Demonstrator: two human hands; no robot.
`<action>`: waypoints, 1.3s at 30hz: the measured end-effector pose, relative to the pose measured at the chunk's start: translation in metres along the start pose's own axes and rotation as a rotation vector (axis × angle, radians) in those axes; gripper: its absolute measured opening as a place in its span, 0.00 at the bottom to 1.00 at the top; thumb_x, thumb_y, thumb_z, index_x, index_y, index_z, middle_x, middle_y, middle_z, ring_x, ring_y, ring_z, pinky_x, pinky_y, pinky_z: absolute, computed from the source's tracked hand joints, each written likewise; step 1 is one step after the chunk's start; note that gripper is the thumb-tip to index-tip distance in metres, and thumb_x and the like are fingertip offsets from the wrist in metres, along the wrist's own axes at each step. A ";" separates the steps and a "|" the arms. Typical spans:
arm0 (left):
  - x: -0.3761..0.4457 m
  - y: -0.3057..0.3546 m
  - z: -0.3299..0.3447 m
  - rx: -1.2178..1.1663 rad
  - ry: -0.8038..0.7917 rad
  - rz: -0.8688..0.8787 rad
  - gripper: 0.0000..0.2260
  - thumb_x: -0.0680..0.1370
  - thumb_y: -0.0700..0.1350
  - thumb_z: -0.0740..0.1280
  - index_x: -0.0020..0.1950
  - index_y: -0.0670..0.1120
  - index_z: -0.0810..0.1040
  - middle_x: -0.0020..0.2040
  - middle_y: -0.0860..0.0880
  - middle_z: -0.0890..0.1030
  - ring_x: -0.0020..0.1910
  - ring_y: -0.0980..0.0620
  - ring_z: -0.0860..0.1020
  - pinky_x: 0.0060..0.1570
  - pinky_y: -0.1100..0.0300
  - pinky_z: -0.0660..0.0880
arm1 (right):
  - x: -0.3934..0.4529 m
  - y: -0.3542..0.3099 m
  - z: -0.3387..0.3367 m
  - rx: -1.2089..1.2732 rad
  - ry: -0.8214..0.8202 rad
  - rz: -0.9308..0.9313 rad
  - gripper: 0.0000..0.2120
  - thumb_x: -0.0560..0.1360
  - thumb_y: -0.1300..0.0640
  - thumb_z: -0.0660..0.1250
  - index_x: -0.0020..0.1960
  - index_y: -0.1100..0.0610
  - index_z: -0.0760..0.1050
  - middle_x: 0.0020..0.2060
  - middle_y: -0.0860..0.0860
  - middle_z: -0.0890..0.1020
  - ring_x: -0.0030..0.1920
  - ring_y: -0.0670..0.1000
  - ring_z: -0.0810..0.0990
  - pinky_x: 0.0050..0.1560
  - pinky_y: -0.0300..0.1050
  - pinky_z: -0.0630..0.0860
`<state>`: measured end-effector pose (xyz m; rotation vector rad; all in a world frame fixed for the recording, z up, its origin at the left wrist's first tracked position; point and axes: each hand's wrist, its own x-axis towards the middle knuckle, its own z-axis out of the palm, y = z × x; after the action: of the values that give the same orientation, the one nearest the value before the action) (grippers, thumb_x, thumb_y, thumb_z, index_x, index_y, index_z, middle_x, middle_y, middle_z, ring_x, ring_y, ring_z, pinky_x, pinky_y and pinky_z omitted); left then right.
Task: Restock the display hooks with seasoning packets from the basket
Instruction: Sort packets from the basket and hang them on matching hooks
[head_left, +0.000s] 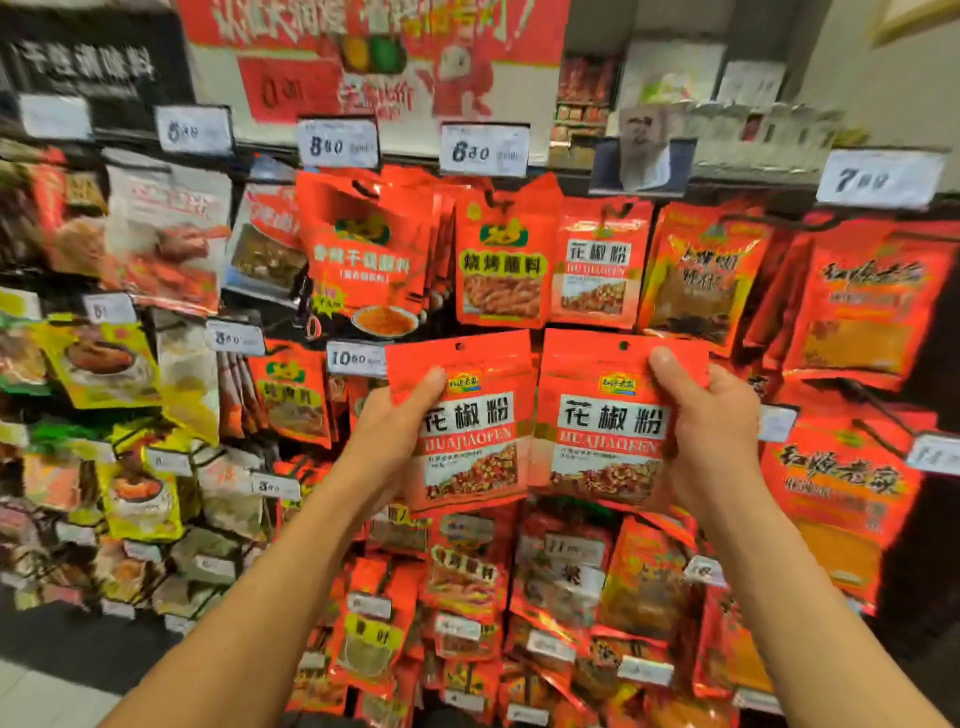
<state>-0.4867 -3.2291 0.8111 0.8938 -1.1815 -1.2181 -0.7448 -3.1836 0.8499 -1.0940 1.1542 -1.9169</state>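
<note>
Red foil packets: two matching seasoning pouches are held up side by side before the display, the left packet and the right packet, their inner edges touching or very nearly so.
Left hand: curled round the left packet's outer edge, thumb laid across the front near the top, the other fingers hidden behind the pouch.
Right hand: curled round the right packet's outer edge, thumb pressed on the front just below the top seal, remaining fingers wrapped behind.
Hang holes: one small punched hole above the left thumb and another beside the right thumb tip, both uncovered.
Handling, as judged: the pouches are likely light, thin and crinkly, with slick film and loose powder inside; a flop at the top is to be expected if held low.
Best hold, as judged: a pinch on the stiff top seal just beside the hole, so the hole is kept taut.
Matching stock: the same packets are hung on a hook above the fingers.
Surroundings: price tags and other red pouches all round.
Basket: not seen.
</note>
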 end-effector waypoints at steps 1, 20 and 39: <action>0.005 0.007 0.001 0.011 -0.001 0.024 0.07 0.80 0.50 0.69 0.47 0.52 0.87 0.47 0.47 0.88 0.45 0.48 0.87 0.42 0.54 0.82 | 0.009 -0.009 0.003 0.009 0.018 -0.026 0.06 0.73 0.51 0.74 0.38 0.49 0.85 0.38 0.52 0.86 0.40 0.55 0.83 0.44 0.57 0.82; 0.059 0.070 0.047 0.133 -0.160 0.200 0.10 0.69 0.62 0.72 0.43 0.58 0.86 0.45 0.48 0.88 0.44 0.47 0.87 0.42 0.53 0.81 | 0.120 -0.059 0.052 -0.181 0.157 -0.123 0.09 0.67 0.50 0.73 0.33 0.53 0.78 0.36 0.58 0.85 0.41 0.64 0.86 0.43 0.67 0.82; 0.072 0.066 0.052 0.112 -0.118 0.224 0.07 0.80 0.49 0.70 0.44 0.49 0.84 0.43 0.46 0.88 0.41 0.47 0.87 0.35 0.62 0.80 | 0.144 -0.056 0.054 -0.471 0.144 -0.246 0.15 0.68 0.49 0.73 0.30 0.58 0.77 0.26 0.52 0.80 0.31 0.55 0.81 0.34 0.57 0.77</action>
<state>-0.5269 -3.2838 0.8984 0.7562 -1.4168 -1.0420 -0.7672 -3.3007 0.9621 -1.4156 1.6765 -1.9847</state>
